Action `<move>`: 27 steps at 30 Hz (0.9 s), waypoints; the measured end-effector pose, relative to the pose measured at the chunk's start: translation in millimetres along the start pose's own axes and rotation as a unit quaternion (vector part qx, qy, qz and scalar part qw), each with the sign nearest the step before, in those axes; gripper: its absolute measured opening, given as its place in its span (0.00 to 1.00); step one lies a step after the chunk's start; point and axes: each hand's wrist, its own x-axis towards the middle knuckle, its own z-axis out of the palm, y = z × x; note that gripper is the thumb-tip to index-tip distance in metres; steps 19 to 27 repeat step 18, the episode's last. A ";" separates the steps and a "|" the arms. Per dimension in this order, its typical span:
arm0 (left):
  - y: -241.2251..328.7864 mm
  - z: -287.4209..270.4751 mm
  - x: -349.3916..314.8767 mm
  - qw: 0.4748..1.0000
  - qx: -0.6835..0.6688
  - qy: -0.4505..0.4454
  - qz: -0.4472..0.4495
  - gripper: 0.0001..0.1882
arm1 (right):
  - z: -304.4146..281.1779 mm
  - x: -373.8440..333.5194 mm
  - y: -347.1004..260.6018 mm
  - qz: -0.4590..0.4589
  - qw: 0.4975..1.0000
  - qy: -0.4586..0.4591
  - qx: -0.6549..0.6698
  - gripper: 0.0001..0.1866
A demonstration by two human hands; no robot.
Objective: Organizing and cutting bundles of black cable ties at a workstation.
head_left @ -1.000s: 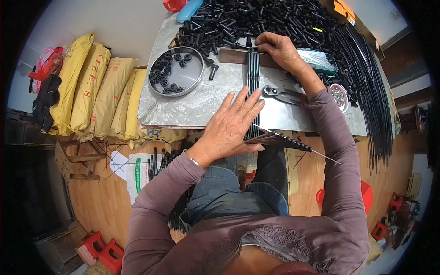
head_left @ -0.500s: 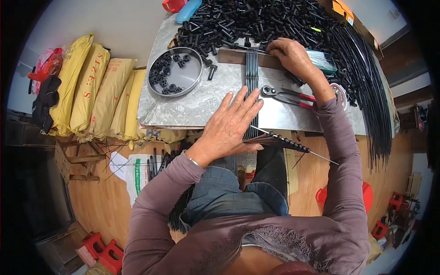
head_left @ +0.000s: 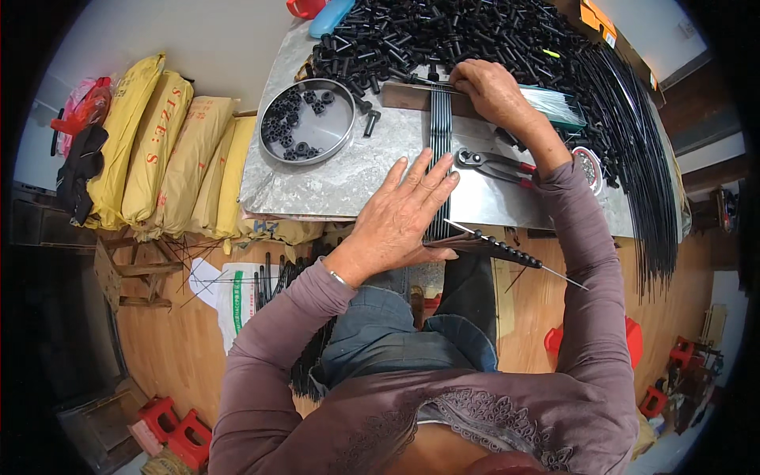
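Note:
A row of thin black rods (head_left: 441, 131) lies side by side across the table, their far ends at a brown block (head_left: 406, 96). My left hand (head_left: 396, 210) rests flat over their near part, fingers spread. At the far ends, my right hand (head_left: 492, 91) has its fingers bent and pressed together beside the block. What its fingertips grip is hidden. A thin metal rod strung with black beads (head_left: 511, 250) slants past the table's near edge, right of my left hand. Cutting pliers with red handles (head_left: 491, 163) lie just right of the black rods.
A round metal tin (head_left: 346, 136) of small black rings stands left. Behind is a heap of black tubular parts (head_left: 419, 36). Long black rods (head_left: 653, 190) overhang the table's right side. Near my right wrist are a green tray (head_left: 554, 107) of pale sticks and a small dish (head_left: 587, 169).
My right hand has shifted slightly left along the block, toward the ends of the black rods. My left hand stays spread on them. The whole view has tilted a little.

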 end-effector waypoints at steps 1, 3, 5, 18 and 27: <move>-0.7 0.3 -0.6 1.000 0.000 0.000 0.000 0.49 | 2.9 3.4 -3.8 0.005 1.000 0.005 0.008 0.06; -2.4 1.3 -1.8 1.000 0.006 -0.001 -0.006 0.48 | 7.3 4.9 -12.9 0.017 1.000 0.007 0.018 0.07; -2.3 0.7 -1.6 1.000 0.007 0.002 -0.005 0.48 | 10.1 7.5 -22.4 0.091 0.980 0.096 0.147 0.09; -1.0 -9.8 -7.8 0.999 0.021 -0.018 -0.026 0.53 | 12.1 25.1 -39.8 0.057 0.997 0.035 0.049 0.10; -1.0 -9.8 -7.8 0.999 0.021 -0.018 -0.026 0.53 | 12.1 25.1 -39.8 0.057 0.997 0.035 0.049 0.10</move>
